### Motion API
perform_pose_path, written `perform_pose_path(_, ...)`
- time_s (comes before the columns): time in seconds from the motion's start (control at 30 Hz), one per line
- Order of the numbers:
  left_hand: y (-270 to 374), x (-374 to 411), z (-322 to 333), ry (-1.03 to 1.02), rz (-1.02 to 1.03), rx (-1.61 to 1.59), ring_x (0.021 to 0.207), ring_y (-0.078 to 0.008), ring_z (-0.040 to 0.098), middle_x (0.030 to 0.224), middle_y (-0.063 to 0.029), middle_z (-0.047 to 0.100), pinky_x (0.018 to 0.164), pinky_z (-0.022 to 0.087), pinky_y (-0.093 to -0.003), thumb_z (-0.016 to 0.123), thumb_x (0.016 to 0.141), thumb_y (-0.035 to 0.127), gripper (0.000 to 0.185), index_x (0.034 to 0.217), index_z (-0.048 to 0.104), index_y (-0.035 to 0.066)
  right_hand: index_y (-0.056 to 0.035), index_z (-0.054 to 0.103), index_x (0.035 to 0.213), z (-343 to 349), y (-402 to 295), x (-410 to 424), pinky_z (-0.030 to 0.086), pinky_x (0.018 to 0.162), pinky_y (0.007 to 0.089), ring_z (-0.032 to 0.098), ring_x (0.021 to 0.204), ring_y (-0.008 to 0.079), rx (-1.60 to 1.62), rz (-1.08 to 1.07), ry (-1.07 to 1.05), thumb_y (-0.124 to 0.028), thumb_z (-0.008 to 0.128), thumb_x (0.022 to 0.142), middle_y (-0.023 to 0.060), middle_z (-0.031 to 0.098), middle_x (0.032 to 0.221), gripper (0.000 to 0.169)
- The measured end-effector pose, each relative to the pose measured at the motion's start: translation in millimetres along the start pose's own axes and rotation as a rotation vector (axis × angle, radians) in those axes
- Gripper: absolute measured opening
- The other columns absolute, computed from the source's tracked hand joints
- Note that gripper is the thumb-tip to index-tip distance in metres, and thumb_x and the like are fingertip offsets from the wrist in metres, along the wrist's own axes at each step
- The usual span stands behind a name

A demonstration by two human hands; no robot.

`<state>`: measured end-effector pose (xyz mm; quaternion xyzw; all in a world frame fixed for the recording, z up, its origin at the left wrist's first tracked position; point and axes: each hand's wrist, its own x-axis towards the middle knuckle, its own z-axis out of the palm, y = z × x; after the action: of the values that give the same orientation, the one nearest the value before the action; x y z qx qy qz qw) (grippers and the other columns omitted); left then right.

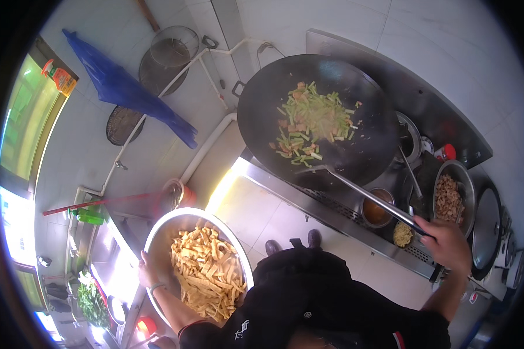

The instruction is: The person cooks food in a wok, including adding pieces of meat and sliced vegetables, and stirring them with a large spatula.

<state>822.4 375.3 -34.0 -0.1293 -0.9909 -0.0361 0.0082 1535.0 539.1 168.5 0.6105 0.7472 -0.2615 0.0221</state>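
Observation:
My right hand (445, 244) grips the dark handle end of a long metal wok spatula (367, 196), whose blade rests inside the near edge of a large black wok (358, 152). Chopped green stalks (321, 113) mixed with bits of meat lie in the wok. At the left, my left hand (148, 270) holds the rim of a wide stainless steel basin (157, 235), which leans near my body. Pale brown fried strips (209, 270) fill much of that basin.
Right of the wok stand a steel bowl of meat pieces (449, 198), a pot with brown liquid (377, 207), a small bowl of chopped garlic-like bits (403, 234) and a lidded pan (487, 229). A red bucket (185, 196) and leafy greens (89, 301) are at the left.

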Motion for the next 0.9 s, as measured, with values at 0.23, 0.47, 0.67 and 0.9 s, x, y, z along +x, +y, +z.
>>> perform_pose_path(0.23,1.0,28.7,19.6,-0.008,0.108,0.065,0.101,-0.0384,0.063,0.104,-0.0177,0.069,0.085,0.047,-0.0501,0.025,0.092,0.071,0.077,0.107,0.071,0.012,-0.0103,0.053,0.135,169.2,-6.1,171.5,0.050,0.078,0.0447,0.064,0.087,0.0360,0.096,-0.128,0.376,-0.017,0.060,0.091,0.0217,0.063,0.094,0.045)
perform_pose_path(0.47,9.2,3.2,0.2,-0.045,0.002,0.014,0.103,-0.0383,0.063,0.107,-0.0170,0.069,0.089,0.046,-0.0495,0.026,0.090,0.073,0.078,0.109,0.072,0.013,-0.0101,0.052,0.137,87.6,5.3,89.7,0.050,0.081,0.0346,0.066,0.090,0.0296,0.379,0.032,0.098,-0.012,0.062,0.090,0.0201,0.066,0.106,0.048)
perform_pose_path(0.67,-9.8,1.0,13.1,0.099,-0.022,0.040,0.092,-0.0388,0.065,0.098,-0.0171,0.070,0.081,0.048,-0.0513,0.029,0.093,0.068,0.074,0.099,0.073,0.009,-0.0106,0.047,0.141,117.7,-27.4,97.2,0.052,0.079,0.0390,0.065,0.087,0.0330,0.236,-0.115,0.054,-0.010,0.059,0.091,0.0200,0.061,0.099,0.051)
perform_pose_path(0.9,16.8,5.3,4.6,0.074,0.037,-0.009,0.090,-0.0389,0.065,0.092,-0.0182,0.070,0.077,0.048,-0.0518,0.033,0.094,0.065,0.070,0.094,0.072,0.006,-0.0087,0.052,0.134,182.3,-31.8,273.2,0.050,0.077,0.0496,0.061,0.089,0.0439,0.285,-0.064,0.546,-0.015,0.056,0.091,0.0236,0.063,0.097,0.043)
